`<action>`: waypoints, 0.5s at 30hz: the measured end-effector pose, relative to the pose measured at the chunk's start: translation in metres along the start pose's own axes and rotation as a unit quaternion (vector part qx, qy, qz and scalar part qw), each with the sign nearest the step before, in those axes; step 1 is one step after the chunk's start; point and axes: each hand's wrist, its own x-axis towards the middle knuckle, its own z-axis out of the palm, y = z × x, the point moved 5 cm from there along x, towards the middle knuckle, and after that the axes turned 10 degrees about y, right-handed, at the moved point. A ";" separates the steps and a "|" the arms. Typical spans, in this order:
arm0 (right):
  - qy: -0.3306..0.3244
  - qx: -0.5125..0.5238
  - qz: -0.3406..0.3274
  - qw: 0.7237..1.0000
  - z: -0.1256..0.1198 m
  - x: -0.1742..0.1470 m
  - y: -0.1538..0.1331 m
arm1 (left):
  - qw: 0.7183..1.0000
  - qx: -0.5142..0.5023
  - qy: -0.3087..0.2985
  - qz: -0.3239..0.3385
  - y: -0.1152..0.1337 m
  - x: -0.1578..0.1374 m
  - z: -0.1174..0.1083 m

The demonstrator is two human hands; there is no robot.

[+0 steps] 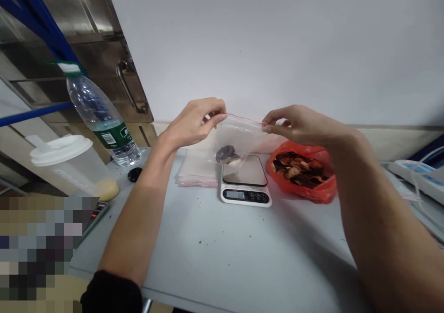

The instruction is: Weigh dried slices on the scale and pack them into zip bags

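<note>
A clear zip bag (239,134) with a red seal line hangs between my two hands, dark and pale dried pieces (227,154) lying at its bottom. My left hand (203,118) pinches one top corner, and my right hand (289,123) pinches the other. Under and behind the bag's lower part is a white kitchen scale (244,197) with a small lit display. Left of the scale lies a stack of flat zip bags (197,174). On its right sits an open red plastic bag (301,174) full of brown dried slices.
On the left stand a large water bottle (107,114) and a white-lidded shaker cup (65,165), with a black cap (134,174) nearby. A white device with a cable (416,174) is at the right. Dark crumbs dot the grey table (215,276); a white wall rises behind.
</note>
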 end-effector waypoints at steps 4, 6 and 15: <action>-0.017 -0.059 0.038 0.997 -0.004 -0.002 0.014 | 0.999 0.001 0.024 -0.036 -0.007 -0.003 -0.013; -0.007 -0.084 0.079 0.993 -0.011 -0.005 0.028 | 0.995 -0.009 0.068 -0.074 -0.014 -0.007 -0.031; -0.052 0.101 -0.030 0.993 -0.005 -0.004 -0.028 | 0.999 0.021 0.034 -0.020 0.019 0.001 -0.031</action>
